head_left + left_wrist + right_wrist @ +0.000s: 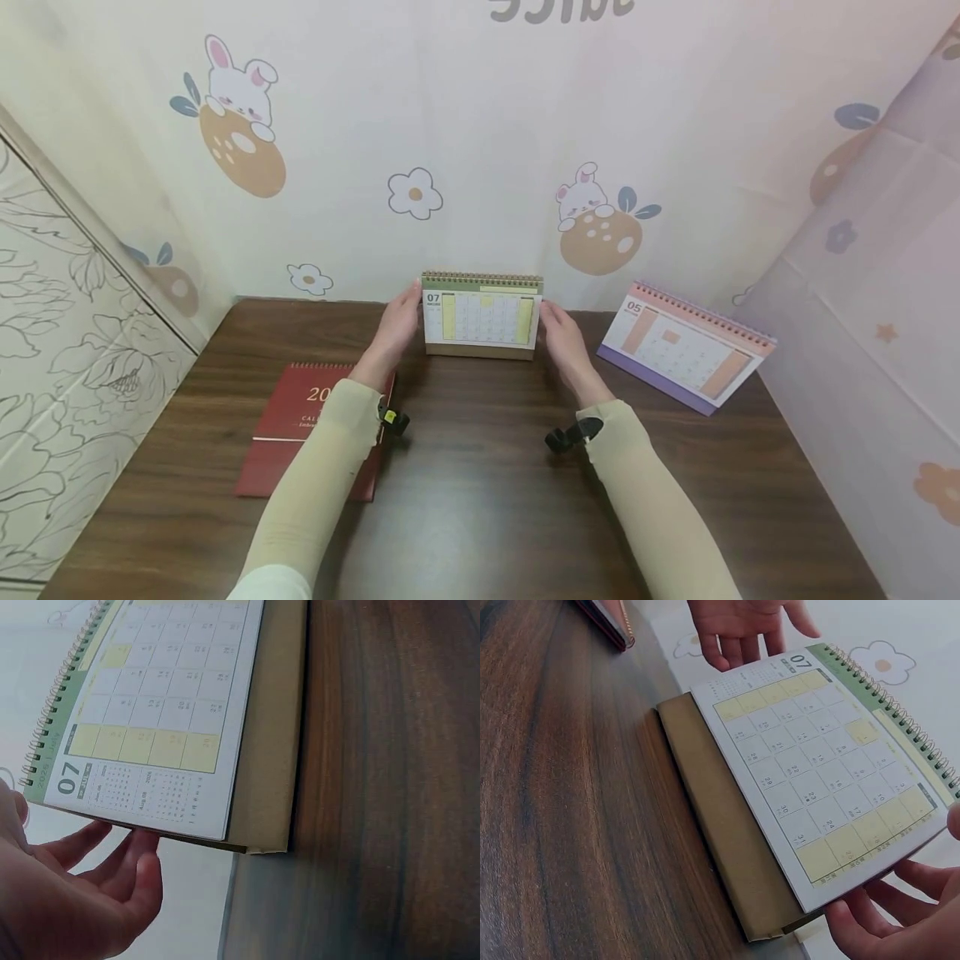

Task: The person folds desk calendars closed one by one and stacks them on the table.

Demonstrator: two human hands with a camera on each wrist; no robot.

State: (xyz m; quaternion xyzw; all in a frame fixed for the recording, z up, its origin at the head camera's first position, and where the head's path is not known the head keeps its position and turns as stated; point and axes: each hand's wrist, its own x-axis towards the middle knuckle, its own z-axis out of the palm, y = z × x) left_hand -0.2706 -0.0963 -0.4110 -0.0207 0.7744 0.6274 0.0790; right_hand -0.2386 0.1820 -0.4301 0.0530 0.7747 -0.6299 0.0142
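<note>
A standing desk calendar [483, 317] with a green header, "07" and a brown cardboard base is upright at the back of the table. My left hand [399, 321] is at its left side; in the left wrist view the fingertips [142, 844] meet the calendar's side edge. At the opposite side is my right hand [564, 337], its fingers [862, 911] along the edge and partly behind it. Neither thumb lies across the calendar page. The right wrist view also shows the left hand [742, 622] with loosely extended fingers.
A red calendar [315, 417] lies flat on the wooden table [465, 500], partly under the left forearm. To the right stands a pink and purple "05" calendar [686, 346], turned at an angle. A printed curtain [480, 125] hangs right behind the table.
</note>
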